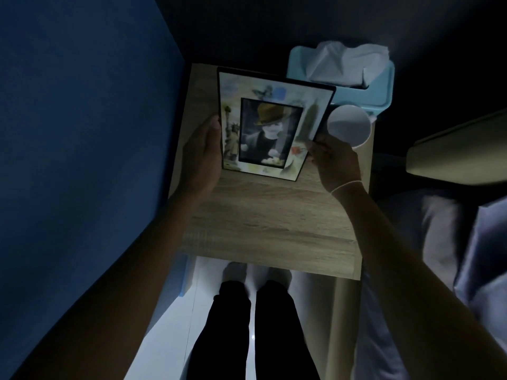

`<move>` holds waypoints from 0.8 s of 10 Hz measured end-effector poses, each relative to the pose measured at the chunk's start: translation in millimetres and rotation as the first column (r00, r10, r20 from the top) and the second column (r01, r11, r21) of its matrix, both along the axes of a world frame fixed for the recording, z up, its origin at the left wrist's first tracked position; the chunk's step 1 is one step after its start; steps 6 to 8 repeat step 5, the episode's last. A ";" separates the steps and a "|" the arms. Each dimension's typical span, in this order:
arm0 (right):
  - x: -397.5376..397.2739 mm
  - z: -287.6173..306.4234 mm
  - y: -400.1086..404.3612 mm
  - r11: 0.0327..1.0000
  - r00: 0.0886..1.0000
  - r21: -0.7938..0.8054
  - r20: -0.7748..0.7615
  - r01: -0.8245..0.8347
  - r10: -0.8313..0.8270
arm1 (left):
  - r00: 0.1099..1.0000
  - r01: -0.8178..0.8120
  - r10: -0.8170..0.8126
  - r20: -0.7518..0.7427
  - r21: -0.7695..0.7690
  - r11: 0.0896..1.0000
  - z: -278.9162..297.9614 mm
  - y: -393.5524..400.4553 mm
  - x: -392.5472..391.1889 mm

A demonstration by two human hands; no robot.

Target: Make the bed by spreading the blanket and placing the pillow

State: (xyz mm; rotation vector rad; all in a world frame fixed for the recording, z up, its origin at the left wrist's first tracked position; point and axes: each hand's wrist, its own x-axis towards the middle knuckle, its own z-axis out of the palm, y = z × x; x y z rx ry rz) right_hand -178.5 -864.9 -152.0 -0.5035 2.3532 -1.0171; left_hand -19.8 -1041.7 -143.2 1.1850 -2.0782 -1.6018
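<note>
A picture frame (270,127) with a colourful printed border stands tilted over a wooden bedside table (269,229). My left hand (201,157) grips its left edge, thumb on the front. My right hand (333,160) pinches its lower right edge. At the right edge of the view lie the bed's pale sheet (428,229) and a bluish blanket (485,259), partly cut off. No pillow is clearly identifiable in this dim light.
A light blue tissue box (378,86) with white tissue sticking out sits at the table's back right. A white cup (348,126) stands just beside the frame's right edge. A blue wall (82,133) runs along the left. My legs stand on pale floor (170,325) below.
</note>
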 end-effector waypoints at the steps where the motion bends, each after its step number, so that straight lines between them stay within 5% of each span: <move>1: 24.1 -6.6 6.9 0.999 0.993 0.000 -0.110 0.048 -0.047 | 0.989 0.056 -0.057 0.134 0.014 0.998 -15.8 4.5 5.5; 8: 75.4 -40.1 22.1 0.991 0.976 -0.048 -0.175 0.125 -0.131 | 0.984 0.059 -0.047 0.173 -0.068 0.996 -29.7 24.3 16.6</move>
